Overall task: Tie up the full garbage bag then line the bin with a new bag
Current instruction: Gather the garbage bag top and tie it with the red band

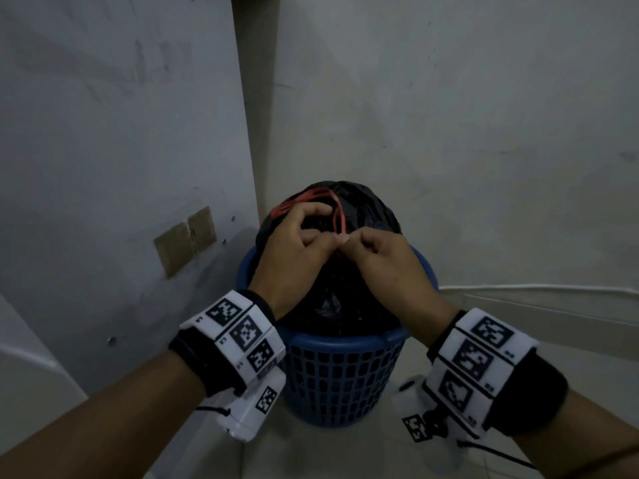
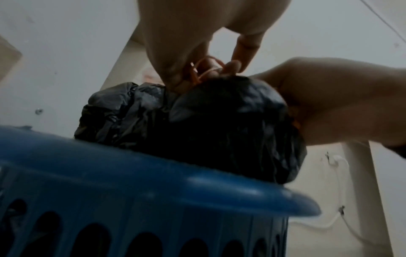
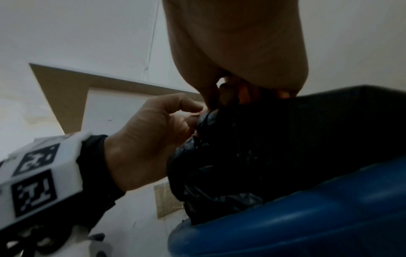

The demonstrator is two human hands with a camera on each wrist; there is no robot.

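Item: black garbage bag (image 1: 366, 216), bulging upright out of a blue slotted bin (image 1: 342, 371) on the floor, long axis vertical, gathered top pointing up. We see our left hand (image 1: 294, 250) and right hand (image 1: 383, 261) meeting above it, fingers (image 2: 232, 67) pinched together on the red drawstring (image 1: 337, 216). We find no readable writing on bag or bin.
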